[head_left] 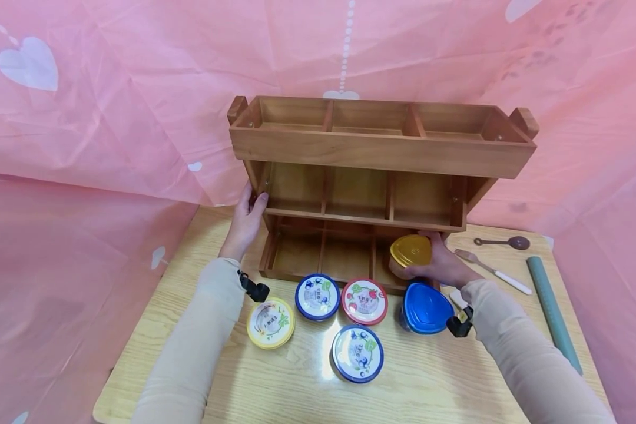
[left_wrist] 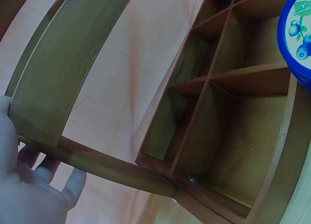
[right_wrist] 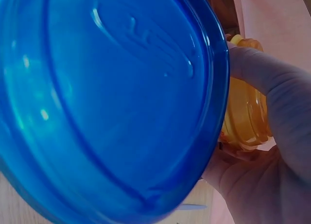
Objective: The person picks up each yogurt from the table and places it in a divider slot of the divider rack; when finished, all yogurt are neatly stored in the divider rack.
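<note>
A three-tier wooden rack (head_left: 381, 150) with divided compartments stands at the back of the table. My left hand (head_left: 244, 227) grips its left side, the thumb in front; in the left wrist view several fingers (left_wrist: 74, 185) curl under a wooden side rail (left_wrist: 112, 168). With my right hand (head_left: 447, 265) I hold a food container with a translucent yellow lid (head_left: 411, 251) at the bottom tier's right compartment. Just in front of that hand stands a blue-lidded container (head_left: 428, 308), which fills much of the right wrist view and partly hides the yellow container (right_wrist: 245, 112) there.
Several round lidded tubs sit before the rack: a yellow-rimmed tub (head_left: 270, 323), two blue-rimmed tubs (head_left: 318, 297) and a red-rimmed tub (head_left: 364, 301). At right lie a brown spoon (head_left: 518, 242), a fork (head_left: 493, 271) and a green roll (head_left: 553, 315). Pink cloth (head_left: 138, 118) hangs behind.
</note>
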Demonstrator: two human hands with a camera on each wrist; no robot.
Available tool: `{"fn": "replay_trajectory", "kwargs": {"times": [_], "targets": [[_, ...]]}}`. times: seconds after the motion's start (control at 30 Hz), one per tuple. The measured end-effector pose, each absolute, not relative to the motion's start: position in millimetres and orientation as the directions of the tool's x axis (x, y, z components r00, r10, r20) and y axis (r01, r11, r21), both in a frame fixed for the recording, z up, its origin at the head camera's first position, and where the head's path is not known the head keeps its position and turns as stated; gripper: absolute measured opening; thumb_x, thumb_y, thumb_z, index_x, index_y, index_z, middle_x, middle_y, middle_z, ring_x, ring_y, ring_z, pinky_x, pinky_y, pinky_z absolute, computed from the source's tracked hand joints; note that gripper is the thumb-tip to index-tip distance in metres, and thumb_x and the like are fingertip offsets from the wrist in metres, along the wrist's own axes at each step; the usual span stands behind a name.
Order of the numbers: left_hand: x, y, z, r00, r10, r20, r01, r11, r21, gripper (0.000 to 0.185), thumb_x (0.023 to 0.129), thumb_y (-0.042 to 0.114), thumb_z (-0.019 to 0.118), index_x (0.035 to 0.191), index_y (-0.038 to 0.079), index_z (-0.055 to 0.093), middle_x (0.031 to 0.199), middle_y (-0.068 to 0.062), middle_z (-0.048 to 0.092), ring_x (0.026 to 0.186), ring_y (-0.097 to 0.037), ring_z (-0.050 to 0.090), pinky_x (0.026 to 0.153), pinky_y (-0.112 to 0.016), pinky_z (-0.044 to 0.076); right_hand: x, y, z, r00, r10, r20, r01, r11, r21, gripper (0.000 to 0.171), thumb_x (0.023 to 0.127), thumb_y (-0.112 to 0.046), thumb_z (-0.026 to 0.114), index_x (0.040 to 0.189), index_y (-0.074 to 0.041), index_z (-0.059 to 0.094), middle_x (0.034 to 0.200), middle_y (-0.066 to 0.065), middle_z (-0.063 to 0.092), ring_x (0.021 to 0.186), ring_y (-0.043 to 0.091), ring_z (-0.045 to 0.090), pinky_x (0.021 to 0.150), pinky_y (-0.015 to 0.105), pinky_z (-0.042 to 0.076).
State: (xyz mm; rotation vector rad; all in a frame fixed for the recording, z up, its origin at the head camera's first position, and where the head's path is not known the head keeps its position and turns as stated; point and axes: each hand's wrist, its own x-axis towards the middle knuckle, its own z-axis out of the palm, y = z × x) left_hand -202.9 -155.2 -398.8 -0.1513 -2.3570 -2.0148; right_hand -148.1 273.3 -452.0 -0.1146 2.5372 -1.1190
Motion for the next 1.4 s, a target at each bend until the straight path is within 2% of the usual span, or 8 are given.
{"fn": "replay_trajectory", "kwargs": {"times": [0.2, 0.37, 0.57, 0.63, 0.8, 0.93, 1.17, 1.4], "targets": [[-214.6, -158.6, -420.6, -0.993, 0.037, 0.113, 0.118, 0.155, 0.981, 0.058, 0.105, 0.027, 0.045, 0.158, 0.025, 0.021, 0.159, -0.012, 0.031, 0.144, -0.023, 0.035, 0.12, -0.038, 0.029, -148.3, 271.3, -454.7, -0.928, -0.267, -0.259, 0.021, 0.657, -0.754, 0.106, 0.081, -0.03, 0.081, 0.153, -0.021, 0.003, 0.146, 0.022, 0.029, 0.132, 0.043, 0.037, 0.108, 0.064, 0.035], [-215.6, -158.8, -424.0, -0.992, 0.029, 0.125, 0.129, 0.168, 0.977, 0.059, 0.105, 0.029, 0.045, 0.158, 0.026, 0.02, 0.159, -0.011, 0.031, 0.145, -0.024, 0.035, 0.12, -0.039, 0.029, -146.9, 270.6, -456.0, -0.928, -0.29, -0.235, -0.001, 0.632, -0.775, 0.105, 0.083, -0.03, 0.079, 0.154, -0.021, 0.003, 0.147, 0.021, 0.028, 0.133, 0.043, 0.036, 0.108, 0.065, 0.035], [-214.1, -157.8, -424.2, -0.992, 0.023, 0.123, 0.125, 0.16, 0.979, 0.058, 0.105, 0.028, 0.045, 0.158, 0.025, 0.021, 0.159, -0.011, 0.03, 0.145, -0.025, 0.034, 0.121, -0.039, 0.028, -138.0, 274.9, -449.8, -0.931, -0.275, -0.239, 0.017, 0.622, -0.783, 0.106, 0.084, -0.038, 0.078, 0.156, -0.033, 0.0, 0.154, 0.018, 0.022, 0.139, 0.044, 0.028, 0.106, 0.065, 0.039], [-213.5, -157.8, -423.9, -0.992, 0.026, 0.123, 0.125, 0.153, 0.98, 0.058, 0.105, 0.028, 0.045, 0.158, 0.025, 0.021, 0.16, -0.01, 0.03, 0.145, -0.022, 0.034, 0.121, -0.037, 0.028, -132.9, 278.1, -445.6, -0.933, -0.267, -0.242, 0.026, 0.62, -0.784, 0.105, 0.085, -0.038, 0.077, 0.157, -0.035, 0.0, 0.156, 0.018, 0.021, 0.139, 0.047, 0.03, 0.103, 0.064, 0.042], [-212.1, -158.1, -419.3, -0.994, 0.043, 0.105, 0.11, 0.135, 0.985, 0.059, 0.105, 0.026, 0.045, 0.158, 0.024, 0.019, 0.161, -0.007, 0.027, 0.147, -0.02, 0.031, 0.122, -0.036, 0.025, -116.9, 285.7, -435.1, -0.928, -0.297, -0.224, -0.014, 0.628, -0.778, 0.094, 0.09, -0.034, 0.072, 0.159, -0.021, 0.009, 0.156, 0.022, 0.026, 0.131, 0.053, 0.042, 0.093, 0.058, 0.052], [-205.8, -156.2, -404.9, -0.993, 0.057, 0.1, 0.107, 0.13, 0.986, 0.06, 0.105, 0.019, 0.044, 0.159, 0.017, 0.018, 0.161, -0.013, 0.026, 0.147, -0.025, 0.03, 0.122, -0.039, 0.024, -102.5, 288.0, -427.1, -0.929, -0.29, -0.229, -0.022, 0.662, -0.749, 0.087, 0.09, -0.04, 0.07, 0.156, -0.011, 0.02, 0.154, 0.023, 0.03, 0.13, 0.054, 0.042, 0.092, 0.058, 0.053], [-199.2, -154.1, -393.4, -0.992, 0.067, 0.103, 0.111, 0.138, 0.984, 0.059, 0.105, 0.016, 0.043, 0.158, 0.012, 0.018, 0.16, -0.016, 0.027, 0.147, -0.028, 0.031, 0.122, -0.039, 0.026, -71.9, 288.4, -412.2, -0.951, -0.179, -0.25, 0.059, 0.691, -0.72, 0.088, 0.092, -0.041, 0.067, 0.158, -0.011, 0.016, 0.156, 0.027, 0.024, 0.133, 0.054, 0.037, 0.097, 0.063, 0.047], [-200.3, -154.4, -395.7, -0.992, 0.06, 0.109, 0.116, 0.127, 0.985, 0.058, 0.105, 0.016, 0.044, 0.158, 0.012, 0.02, 0.159, -0.017, 0.029, 0.146, -0.028, 0.032, 0.121, -0.039, 0.026, -47.5, 284.8, -412.7, -0.98, -0.104, -0.169, 0.067, 0.629, -0.774, 0.082, 0.094, -0.032, 0.067, 0.158, -0.013, 0.018, 0.155, 0.026, 0.032, 0.132, 0.05, 0.041, 0.099, 0.06, 0.046]]}}
